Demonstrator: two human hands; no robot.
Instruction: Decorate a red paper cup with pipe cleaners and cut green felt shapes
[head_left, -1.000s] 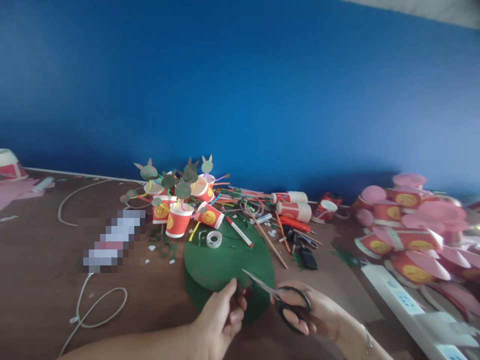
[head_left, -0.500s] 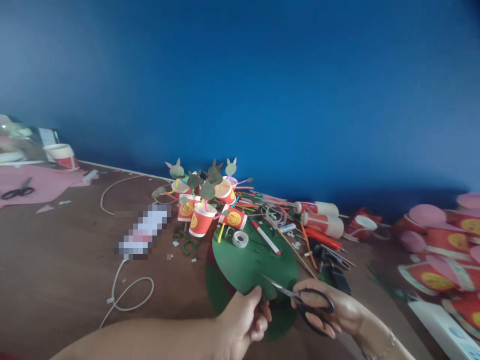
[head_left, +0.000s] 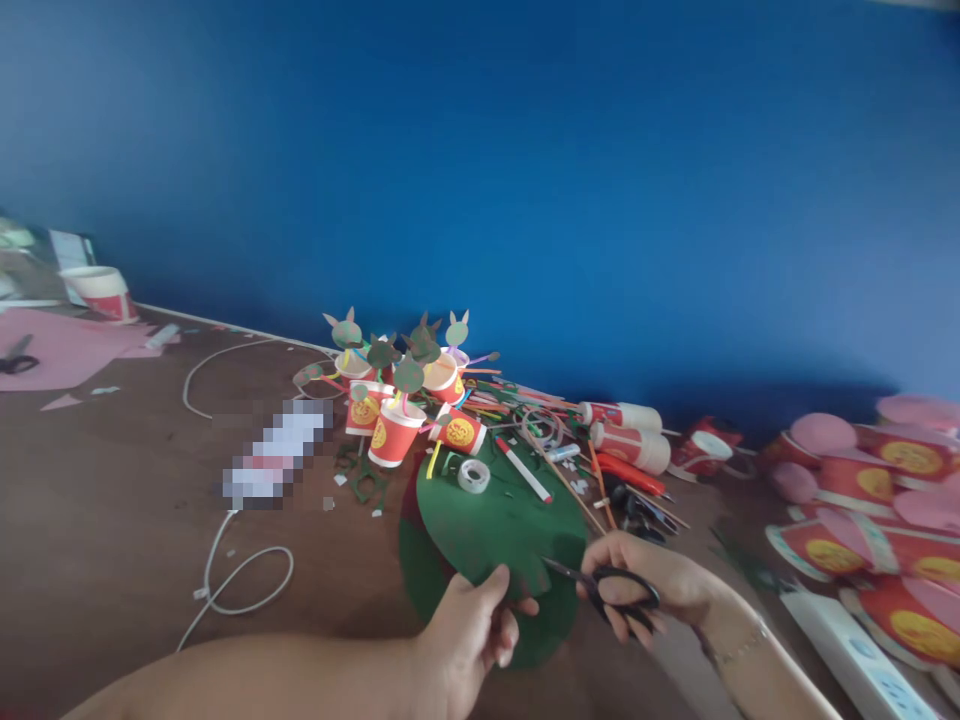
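My left hand (head_left: 480, 625) pinches the near edge of a green paper sheet (head_left: 487, 520), its thumb on top. In my right hand (head_left: 645, 585) are black-handled scissors (head_left: 619, 590), fingers in the loops. The scissors' tip lies at the sheet's right near edge, by a small notch; the blades look nearly closed. On the sheet rest a white tape roll (head_left: 474, 476) and a white marker with red ends (head_left: 523, 470). Another green sheet (head_left: 427, 575) shows beneath.
Red paper cups (head_left: 396, 432) with green animal heads stand behind the sheet. Lying cups (head_left: 630, 447), sticks and a red cutter (head_left: 634, 474) are right of it. A power strip (head_left: 862, 650) and pink-and-red cups (head_left: 829, 550) sit far right. A white cable (head_left: 251, 605) curls left.
The view has shifted slightly, so most things appear farther left. The scissor blades have drawn closer together at the sheet's edge. My left hand still pinches the sheet.
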